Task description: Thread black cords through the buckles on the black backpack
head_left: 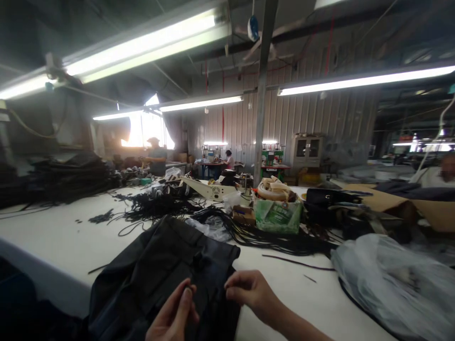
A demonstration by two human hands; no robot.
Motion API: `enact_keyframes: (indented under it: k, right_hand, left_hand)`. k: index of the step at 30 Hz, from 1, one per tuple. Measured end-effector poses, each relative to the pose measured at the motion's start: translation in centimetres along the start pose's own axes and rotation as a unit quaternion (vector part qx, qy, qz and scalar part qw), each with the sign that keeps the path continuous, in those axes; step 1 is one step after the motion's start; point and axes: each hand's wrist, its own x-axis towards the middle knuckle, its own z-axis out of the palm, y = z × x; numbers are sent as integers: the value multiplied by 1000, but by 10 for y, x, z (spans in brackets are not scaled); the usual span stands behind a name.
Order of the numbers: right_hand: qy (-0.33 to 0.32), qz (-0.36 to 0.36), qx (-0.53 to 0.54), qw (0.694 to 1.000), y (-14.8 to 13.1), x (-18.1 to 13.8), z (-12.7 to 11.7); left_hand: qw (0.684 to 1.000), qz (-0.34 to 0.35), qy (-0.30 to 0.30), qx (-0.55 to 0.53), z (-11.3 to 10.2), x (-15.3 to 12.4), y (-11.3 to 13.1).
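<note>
L hand (176,315) & R hand (249,290) each pinch a thin dark cord end over black folded fabric garment (159,274) at near edge of white worktable (57,237); bare tabletop left, clear plastic bag (394,279) crowds right.

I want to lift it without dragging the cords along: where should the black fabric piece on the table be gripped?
Probably the near edge of the black fabric piece, from the wearer's side. It lies flat there beside the left hand and right hand, while its far end touches the tangled black cords.

Matt black cloth garment (159,270) (faintly shiny)
</note>
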Motion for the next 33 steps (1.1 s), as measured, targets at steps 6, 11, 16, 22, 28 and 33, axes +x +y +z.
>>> enact_keyframes:
  k: [6,11,16,22,28,33]
  right_hand:
    - [-24,-99,-48,994,-31,21,50]
    - [1,-231,-103,968,-9,11,71]
    - [-7,-289,-106,951,11,4,73]
    - [14,-290,-105,951,17,5,71]
    - [16,-299,-114,947,22,3,72]
    - [19,-280,-115,953,24,2,73]
  left_hand:
    - [999,-31,-31,-30,9,11,-9]
    - [998,-33,-43,-34,-1,19,-20]
    - [998,-11,-51,20,-11,23,-21]
    - [983,62,-115,132,-18,28,-3]
    - [981,85,-107,136,-24,21,-12]
    - [988,48,-107,98,-31,18,-13]
